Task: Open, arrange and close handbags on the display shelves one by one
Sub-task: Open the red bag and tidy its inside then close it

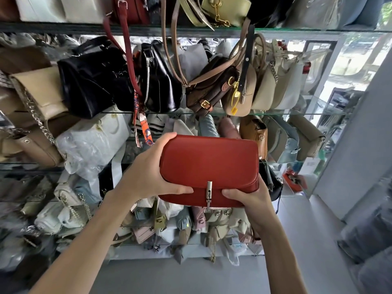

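Red handbag (209,164) sits mid-air btwn your hands w/ flap down: left hand (152,168) fingers curled round its side, right hand (247,198) gripping bottom edge beside silver clasp (209,193), so thumb that clasp w/o tilting.

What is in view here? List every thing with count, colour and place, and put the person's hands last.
red handbag: one, red, flap down, held in front of the shelves at centre.
clasp: one, silver, at the flap's lower edge.
black handbags: two, glossy black, middle shelf, left of centre.
brown patterned bag: one, dark brown with tan straps, middle shelf.
cream bags: several, cream and white, middle shelf, right.
yellow bag: one, pale yellow with gold chain, top shelf.
glass shelves: several tiers, clear, crowded with more bags; exact count cannot be told.
left hand: one, grips the bag's left end.
right hand: one, holds the bag's lower right edge beside the clasp.
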### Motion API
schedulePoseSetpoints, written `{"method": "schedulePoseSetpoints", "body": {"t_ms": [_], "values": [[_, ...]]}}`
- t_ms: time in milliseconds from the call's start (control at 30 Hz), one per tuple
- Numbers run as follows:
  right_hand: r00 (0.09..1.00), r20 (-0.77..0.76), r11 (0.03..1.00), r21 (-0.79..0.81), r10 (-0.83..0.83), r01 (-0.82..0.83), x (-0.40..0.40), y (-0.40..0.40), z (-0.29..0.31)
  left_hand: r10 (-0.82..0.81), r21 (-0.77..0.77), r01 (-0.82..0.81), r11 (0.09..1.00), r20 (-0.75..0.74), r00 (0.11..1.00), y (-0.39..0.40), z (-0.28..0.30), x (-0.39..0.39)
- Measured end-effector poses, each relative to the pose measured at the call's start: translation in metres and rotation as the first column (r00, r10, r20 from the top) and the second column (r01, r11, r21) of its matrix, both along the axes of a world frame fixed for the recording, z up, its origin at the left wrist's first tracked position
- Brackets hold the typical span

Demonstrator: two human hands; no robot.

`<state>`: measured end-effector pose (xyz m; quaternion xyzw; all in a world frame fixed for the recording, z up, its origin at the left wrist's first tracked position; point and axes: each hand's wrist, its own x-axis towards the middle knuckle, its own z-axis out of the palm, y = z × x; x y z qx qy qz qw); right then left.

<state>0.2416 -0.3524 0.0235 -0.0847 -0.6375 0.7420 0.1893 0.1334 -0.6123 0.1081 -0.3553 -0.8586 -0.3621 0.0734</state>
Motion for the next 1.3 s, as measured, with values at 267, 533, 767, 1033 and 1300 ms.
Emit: {"method": "schedulePoseSetpoints", "body": {"t_ms": [267,533,767,1033,1300], "values": [[1.000,0.011,1.000,0.021,-0.013,0.012,0.015,-0.004,-0.003,0.043,-0.064,-0.044,0.997,-0.017,0.999,-0.005,-0.006,0.006],[1.000,-0.008,0.998,-0.053,-0.026,0.026,0.024,-0.011,-0.012,-0.011,-0.076,0.003,0.997,-0.104,0.994,-0.009,-0.019,0.005],[0.974,0.067,0.939,-0.258,-0.216,0.226,0.026,-0.008,-0.031,-0.246,0.072,0.255,0.964,-0.114,0.962,-0.007,-0.027,0.003],[0.972,0.008,0.970,-0.072,-0.234,0.234,0.031,-0.026,-0.027,-0.081,0.552,-0.232,0.801,0.484,0.872,0.024,-0.019,0.016],[0.990,-0.046,0.987,0.084,-0.135,0.138,0.031,-0.029,-0.026,-0.319,0.579,-0.517,0.630,0.801,0.507,0.023,-0.018,-0.003]]}}
